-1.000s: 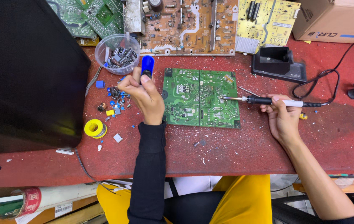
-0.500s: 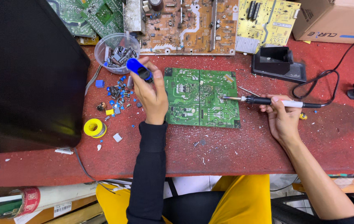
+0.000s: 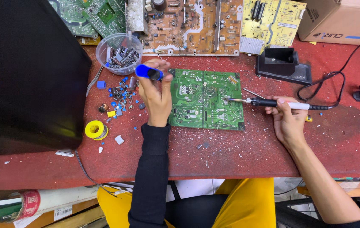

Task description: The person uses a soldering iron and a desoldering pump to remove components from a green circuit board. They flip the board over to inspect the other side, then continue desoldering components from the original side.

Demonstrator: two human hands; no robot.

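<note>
Soldering iron [image 3: 273, 102] ×1, right hand [image 3: 287, 122] fingers gripping | blue pump [image 3: 148, 72] ×1, left hand [image 3: 156, 95] fingers clasping | green board [image 3: 207, 99] ×1

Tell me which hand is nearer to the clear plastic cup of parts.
Left. The left hand, holding a blue tool, sits just right of the clear cup. The right hand, holding the soldering iron, is far across the green board.

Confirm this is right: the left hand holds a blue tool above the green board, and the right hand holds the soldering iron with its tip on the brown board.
Not quite. The head view shows the soldering iron in the right hand with its tip on the green board, not the brown one. The left hand does hold the blue tool.
</note>
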